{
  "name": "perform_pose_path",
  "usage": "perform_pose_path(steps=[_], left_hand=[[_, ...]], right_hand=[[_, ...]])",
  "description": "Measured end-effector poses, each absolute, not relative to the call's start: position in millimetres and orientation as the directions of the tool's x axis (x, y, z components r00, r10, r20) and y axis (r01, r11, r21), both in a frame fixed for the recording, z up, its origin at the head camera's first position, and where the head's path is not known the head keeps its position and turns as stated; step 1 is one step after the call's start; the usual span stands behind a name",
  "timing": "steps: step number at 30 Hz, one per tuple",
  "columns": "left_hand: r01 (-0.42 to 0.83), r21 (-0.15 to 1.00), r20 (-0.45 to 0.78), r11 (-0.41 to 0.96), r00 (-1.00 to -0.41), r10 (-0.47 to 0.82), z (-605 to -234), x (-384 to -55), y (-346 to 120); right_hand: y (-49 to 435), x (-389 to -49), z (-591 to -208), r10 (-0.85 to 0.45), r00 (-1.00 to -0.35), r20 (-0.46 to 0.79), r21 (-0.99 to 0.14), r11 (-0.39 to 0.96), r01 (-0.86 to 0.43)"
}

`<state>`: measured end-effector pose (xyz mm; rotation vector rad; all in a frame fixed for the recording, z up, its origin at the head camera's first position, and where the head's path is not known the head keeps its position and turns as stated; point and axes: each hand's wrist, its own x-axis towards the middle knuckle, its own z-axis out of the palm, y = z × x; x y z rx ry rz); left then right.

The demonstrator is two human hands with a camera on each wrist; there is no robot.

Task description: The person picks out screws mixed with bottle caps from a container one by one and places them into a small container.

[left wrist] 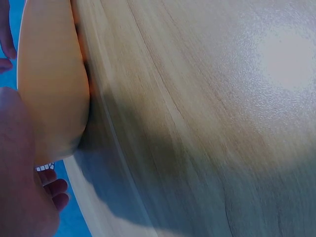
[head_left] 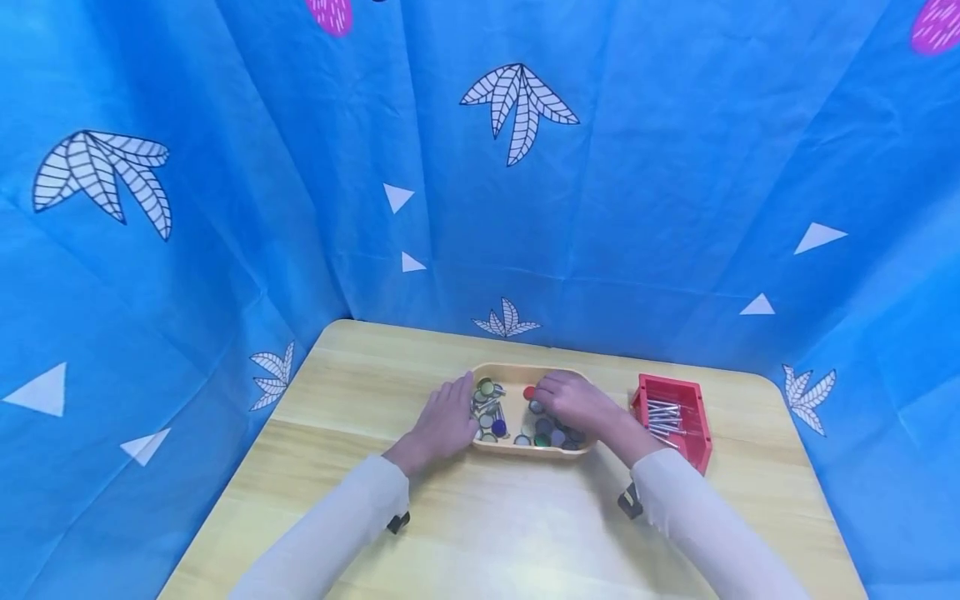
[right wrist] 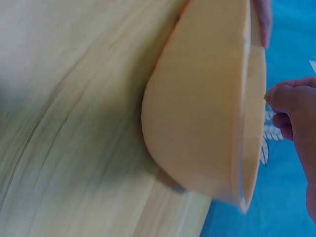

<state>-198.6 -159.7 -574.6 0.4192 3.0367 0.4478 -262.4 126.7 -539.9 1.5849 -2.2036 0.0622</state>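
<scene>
A shallow cream-yellow tray (head_left: 512, 448) stands on the table with small round caps and metal screws (head_left: 491, 408) in it. My left hand (head_left: 447, 421) grips the tray's left end, the thumb over the rim and the fingers round the outside. Over the right part of the tray is my right hand (head_left: 573, 402), fingers bent and tips close together. A red cap (head_left: 529, 392) shows right beside those fingertips. In the right wrist view the thumb and index finger meet above the rim; whether anything is between them cannot be made out. Green, purple and silvery caps (head_left: 542, 440) lie below.
To the right of the tray stands a red open bin (head_left: 699, 425) with several long screws (head_left: 663, 417) inside, close to my right forearm. The wooden table (head_left: 360, 375) ends at a blue patterned cloth (head_left: 637, 208) hung behind and at both sides.
</scene>
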Motion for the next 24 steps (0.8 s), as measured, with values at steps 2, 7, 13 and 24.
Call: perform_pose_path(steps=[2,7,13,24], left_hand=[[0.258,0.279,-0.018,0.925,-0.962,0.274,-574.9,-198.1,-157.5],[0.256,0.274,-0.016,0.927,-0.963,0.271,-573.2,-200.0,-157.4],[0.254,0.282,-0.015,0.925,-0.963,0.269,-574.8,-199.8,-158.4],[0.258,0.300,0.011,0.918,-0.964,0.267,-579.6,-199.1,-158.0]], right_hand=[[121.2,-262.0,-543.0,-0.910,-0.251,0.331,0.224,0.334,-0.916],[104.8,-265.7,-545.2,-0.947,-0.277,0.161,0.275,0.313,-0.909],[88.4,-268.8,-552.2,-0.958,-0.283,0.041,0.275,0.283,-0.919],[68.1,-273.8,-568.5,-0.988,-0.146,0.053,0.360,0.155,-0.920]])
